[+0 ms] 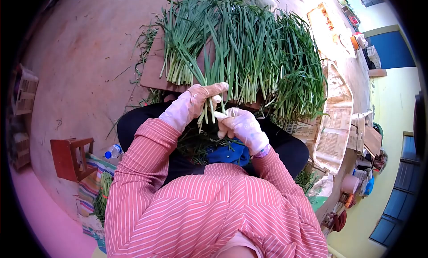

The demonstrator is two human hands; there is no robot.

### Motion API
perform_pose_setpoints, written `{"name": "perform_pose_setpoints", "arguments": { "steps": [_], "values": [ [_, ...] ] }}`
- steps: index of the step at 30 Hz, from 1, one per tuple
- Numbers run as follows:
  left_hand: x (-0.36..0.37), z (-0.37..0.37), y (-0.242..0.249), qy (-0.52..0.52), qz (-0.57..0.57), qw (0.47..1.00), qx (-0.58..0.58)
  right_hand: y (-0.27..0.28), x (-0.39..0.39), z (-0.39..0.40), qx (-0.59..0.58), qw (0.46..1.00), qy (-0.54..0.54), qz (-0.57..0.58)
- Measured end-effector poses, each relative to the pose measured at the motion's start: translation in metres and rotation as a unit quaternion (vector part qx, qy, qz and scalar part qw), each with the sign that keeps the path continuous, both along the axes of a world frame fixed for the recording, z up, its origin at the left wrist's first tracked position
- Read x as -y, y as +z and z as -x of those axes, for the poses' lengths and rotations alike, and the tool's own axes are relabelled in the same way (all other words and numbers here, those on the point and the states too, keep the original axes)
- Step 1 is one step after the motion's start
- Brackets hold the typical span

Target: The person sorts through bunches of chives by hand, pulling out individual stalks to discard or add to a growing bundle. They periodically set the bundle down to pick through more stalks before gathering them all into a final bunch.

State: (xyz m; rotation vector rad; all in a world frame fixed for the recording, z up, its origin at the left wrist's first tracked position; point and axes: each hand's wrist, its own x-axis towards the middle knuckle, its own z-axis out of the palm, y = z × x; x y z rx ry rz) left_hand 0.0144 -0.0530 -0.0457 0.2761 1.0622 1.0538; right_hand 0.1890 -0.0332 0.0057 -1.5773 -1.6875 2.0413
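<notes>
My left hand [201, 99], in a pale, stained glove, is closed around a small bunch of garlic chives [206, 113]. Their pale stem ends hang below the fist and the green leaves reach up over the pile. Beside it, my gloved right hand [240, 128] pinches near the lower end of a single stalk that stands a little apart from the bunch; its fingertips are partly hidden. In front of both hands, a large heap of garlic chives [249, 53] lies in rows, stem ends toward me, on a brown board [154, 73].
Trimmed leaves lie in my lap around a blue cloth [229, 154]. To the left are a small wooden stool [71, 157], a water bottle [113, 151] and a tied green bundle [103, 193] on a striped mat. White plastic crates [332, 133] stand at the right.
</notes>
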Motion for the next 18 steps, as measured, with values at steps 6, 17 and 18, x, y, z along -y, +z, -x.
{"name": "perform_pose_setpoints", "arguments": {
  "steps": [6,17,18],
  "values": [
    [0.005,0.000,0.007,-0.055,-0.009,0.998,0.019,-0.015,-0.009,0.001,-0.154,0.987,-0.041,-0.013],
    [-0.002,0.019,0.008,0.056,-0.089,0.994,-0.004,-0.095,0.007,-0.052,0.029,0.997,0.047,-0.060],
    [-0.001,0.018,0.009,0.046,-0.090,0.995,-0.017,-0.090,-0.001,-0.047,-0.050,0.998,0.027,-0.039]
  ]
}}
